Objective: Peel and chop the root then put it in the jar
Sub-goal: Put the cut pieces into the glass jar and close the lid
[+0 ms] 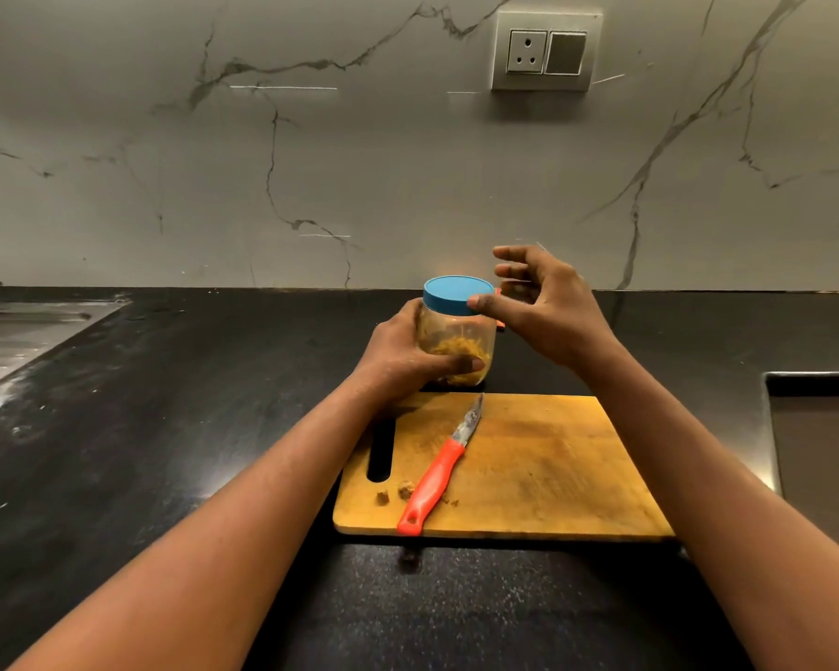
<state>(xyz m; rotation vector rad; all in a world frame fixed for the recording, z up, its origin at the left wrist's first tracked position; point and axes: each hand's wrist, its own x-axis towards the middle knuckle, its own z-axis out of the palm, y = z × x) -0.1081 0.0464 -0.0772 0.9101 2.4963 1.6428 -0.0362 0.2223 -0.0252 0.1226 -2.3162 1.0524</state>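
A clear plastic jar (461, 343) with a blue lid (456, 293) stands on the black counter just behind the wooden chopping board (543, 472). Chopped yellow-brown root pieces fill its lower part. My left hand (403, 353) grips the jar's body, thumb across its front. My right hand (543, 302) hovers at the lid's right side, fingers spread and relaxed, thumb tip touching the lid's rim. A knife with an orange-red handle (432, 481) lies on the board, blade pointing away. Two small root scraps (396, 491) lie beside the handle.
A steel sink drainer (25, 341) sits at the far left. A dark recessed hob or tray (824, 447) lies at the right edge. The marble wall behind carries a socket plate (546, 50). A small orange object shows behind the jar (500, 324).
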